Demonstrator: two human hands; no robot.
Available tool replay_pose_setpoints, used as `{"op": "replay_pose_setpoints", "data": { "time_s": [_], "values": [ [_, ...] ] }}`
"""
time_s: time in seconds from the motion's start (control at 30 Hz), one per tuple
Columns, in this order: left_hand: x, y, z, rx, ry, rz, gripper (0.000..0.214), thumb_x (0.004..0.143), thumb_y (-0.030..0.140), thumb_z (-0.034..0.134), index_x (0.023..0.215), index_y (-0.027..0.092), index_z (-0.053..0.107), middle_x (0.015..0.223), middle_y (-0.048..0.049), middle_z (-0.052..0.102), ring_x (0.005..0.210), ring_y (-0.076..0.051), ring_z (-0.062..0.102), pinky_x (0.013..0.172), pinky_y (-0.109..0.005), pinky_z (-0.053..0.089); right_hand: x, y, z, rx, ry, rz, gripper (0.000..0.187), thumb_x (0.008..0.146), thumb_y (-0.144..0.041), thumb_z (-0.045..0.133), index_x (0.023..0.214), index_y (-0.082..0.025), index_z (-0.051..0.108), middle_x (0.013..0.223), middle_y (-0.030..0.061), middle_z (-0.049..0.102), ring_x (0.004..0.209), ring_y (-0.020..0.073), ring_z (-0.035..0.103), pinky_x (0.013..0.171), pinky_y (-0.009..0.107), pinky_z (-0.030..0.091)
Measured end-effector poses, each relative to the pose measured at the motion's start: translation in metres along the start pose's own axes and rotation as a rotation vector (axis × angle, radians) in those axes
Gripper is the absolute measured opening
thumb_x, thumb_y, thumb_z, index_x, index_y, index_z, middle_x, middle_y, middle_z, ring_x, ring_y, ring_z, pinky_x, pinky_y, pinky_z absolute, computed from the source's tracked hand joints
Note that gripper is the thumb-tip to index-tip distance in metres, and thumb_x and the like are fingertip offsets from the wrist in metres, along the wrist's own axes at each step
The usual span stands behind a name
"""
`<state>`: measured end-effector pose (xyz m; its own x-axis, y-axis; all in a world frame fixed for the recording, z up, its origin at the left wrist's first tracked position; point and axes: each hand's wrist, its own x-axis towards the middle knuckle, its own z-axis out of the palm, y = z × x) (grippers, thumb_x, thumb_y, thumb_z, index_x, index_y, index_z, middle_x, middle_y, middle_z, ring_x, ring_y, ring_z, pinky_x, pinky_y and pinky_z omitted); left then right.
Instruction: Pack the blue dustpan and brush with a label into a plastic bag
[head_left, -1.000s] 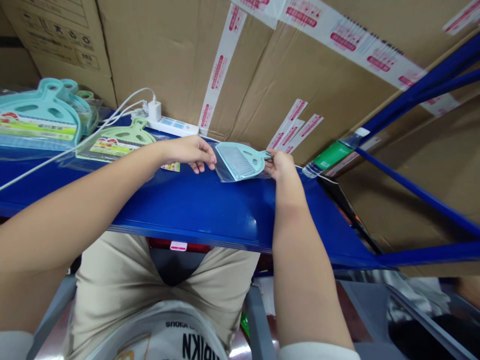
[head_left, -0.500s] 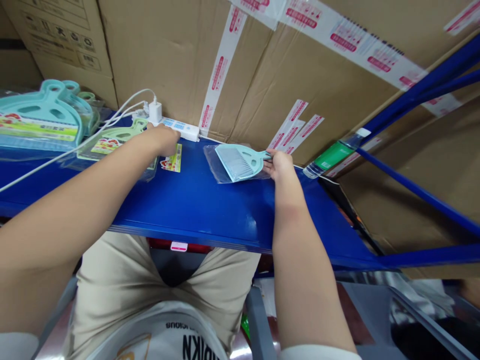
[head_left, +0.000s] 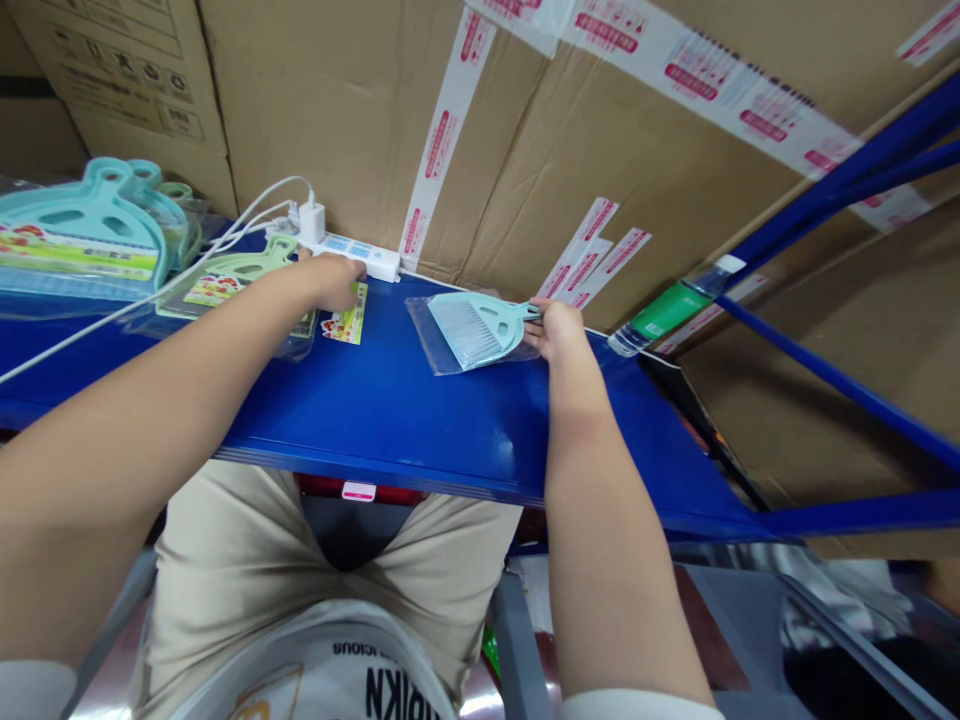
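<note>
A small teal hand brush with pale bristles, in a clear plastic bag (head_left: 472, 332), lies on the blue steel shelf (head_left: 390, 425). My right hand (head_left: 556, 330) pinches the brush's handle end through the bag. My left hand (head_left: 330, 282) rests farther left, its fingers over the top of a printed label card (head_left: 346, 315). Just behind that hand runs a white power strip (head_left: 352, 256). A bagged pale green dustpan (head_left: 232, 282) lies beside my left forearm, partly hidden by it.
Bagged teal dustpans (head_left: 82, 225) are stacked at the far left. A white charger (head_left: 311, 222) and cable sit on the power strip. Taped cardboard cartons (head_left: 337, 130) fill the back. A green-labelled bottle (head_left: 666, 312) lies at the right, near blue rack bars (head_left: 840, 375).
My left hand has let go of the bagged brush and moved left to the label card. The bagged brush has stayed in about the same place, with my right hand still at its handle.
</note>
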<state>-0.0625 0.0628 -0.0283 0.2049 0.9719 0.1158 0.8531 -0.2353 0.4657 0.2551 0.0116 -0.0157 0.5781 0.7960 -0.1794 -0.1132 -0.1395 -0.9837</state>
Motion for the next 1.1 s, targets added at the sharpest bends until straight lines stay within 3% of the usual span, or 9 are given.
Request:
{"op": "replay_pose_setpoints", "data": {
  "time_s": [0.17,0.33,0.43,0.53,0.6,0.67,0.83,0.93,1.1],
  "values": [
    [-0.008,0.013,-0.002,-0.061,0.044,0.025,0.028,0.063,0.01,0.078,0.086,0.025,0.073,0.083,-0.0068,0.073,0.136,-0.043,0.064,0.125,-0.052,0.035,0.002,0.002,0.0,-0.033,-0.003,0.014,0.022,0.08,-0.005,0.052,0.088,-0.023,0.06,0.058,-0.0046,0.059,0.044,0.013,0.058,0.045,0.021,0.053],
    [-0.019,0.033,-0.006,-0.5,0.14,0.042,0.036,0.062,0.007,0.08,0.093,0.023,0.07,0.088,-0.0038,0.07,0.115,-0.032,0.071,0.105,-0.036,0.05,0.006,0.006,0.001,-0.149,0.033,-0.019,0.019,0.081,-0.004,0.058,0.079,-0.023,0.056,0.064,-0.0028,0.061,0.05,0.0134,0.06,0.053,0.025,0.059],
    [-0.024,0.044,-0.004,-0.69,0.145,0.011,0.039,0.067,0.004,0.079,0.1,0.02,0.067,0.086,-0.0024,0.068,0.106,-0.028,0.072,0.097,-0.035,0.052,0.009,0.005,-0.001,-0.33,0.152,-0.156,0.023,0.08,-0.003,0.06,0.072,-0.024,0.054,0.068,-0.0005,0.06,0.069,0.0181,0.067,0.068,0.033,0.066],
    [-0.028,0.053,0.0,-0.811,0.126,-0.018,0.037,0.071,0.002,0.078,0.101,0.019,0.064,0.082,-0.0012,0.065,0.1,-0.026,0.073,0.093,-0.037,0.054,0.005,-0.001,0.001,-0.409,0.198,-0.324,0.029,0.082,-0.004,0.067,0.066,-0.024,0.053,0.076,0.0013,0.062,0.1,0.0204,0.069,0.097,0.034,0.063],
    [-0.031,0.059,0.002,-0.893,0.129,-0.033,0.037,0.073,0.001,0.078,0.1,0.02,0.062,0.079,-0.0002,0.066,0.096,-0.024,0.073,0.091,-0.036,0.055,-0.006,-0.003,0.009,-0.397,0.085,-0.468,0.029,0.086,-0.008,0.072,0.066,-0.023,0.056,0.08,0.0008,0.066,0.109,0.019,0.068,0.107,0.033,0.057],
    [-0.034,0.066,0.004,-0.964,0.144,-0.044,0.037,0.074,0.002,0.079,0.099,0.022,0.061,0.078,0.0007,0.067,0.093,-0.023,0.073,0.089,-0.036,0.056,-0.022,-0.001,0.021,-0.32,-0.159,-0.554,0.023,0.086,-0.014,0.078,0.07,-0.021,0.064,0.083,-0.0003,0.07,0.106,0.0179,0.069,0.105,0.033,0.057],
    [-0.041,0.082,0.005,-1.058,0.185,-0.073,0.033,0.08,0.006,0.079,0.1,0.024,0.06,0.079,0.0016,0.07,0.096,-0.022,0.075,0.089,-0.035,0.058,-0.06,0.013,0.046,-0.177,-0.76,-0.377,0.018,0.076,-0.014,0.091,0.079,-0.019,0.073,0.082,0.0,0.077,0.088,0.0158,0.074,0.091,0.032,0.063],
    [-0.04,0.083,0.004,-1.086,0.197,-0.092,0.031,0.082,0.009,0.079,0.101,0.024,0.06,0.079,0.0015,0.071,0.096,-0.023,0.076,0.089,-0.036,0.059,-0.066,0.018,0.048,-0.189,-0.867,-0.271,0.016,0.078,-0.012,0.088,0.076,-0.019,0.073,0.076,0.0008,0.077,0.075,0.0144,0.073,0.078,0.028,0.064],
    [-0.035,0.074,0.003,-1.116,0.233,-0.114,0.029,0.084,0.015,0.083,0.101,0.025,0.061,0.08,0.0012,0.073,0.091,-0.021,0.076,0.088,-0.036,0.061,-0.063,0.013,0.044,-0.204,-0.803,-0.234,0.017,0.081,-0.013,0.085,0.071,-0.018,0.073,0.071,0.0018,0.076,0.065,0.0129,0.07,0.064,0.023,0.059]
  ]
}}
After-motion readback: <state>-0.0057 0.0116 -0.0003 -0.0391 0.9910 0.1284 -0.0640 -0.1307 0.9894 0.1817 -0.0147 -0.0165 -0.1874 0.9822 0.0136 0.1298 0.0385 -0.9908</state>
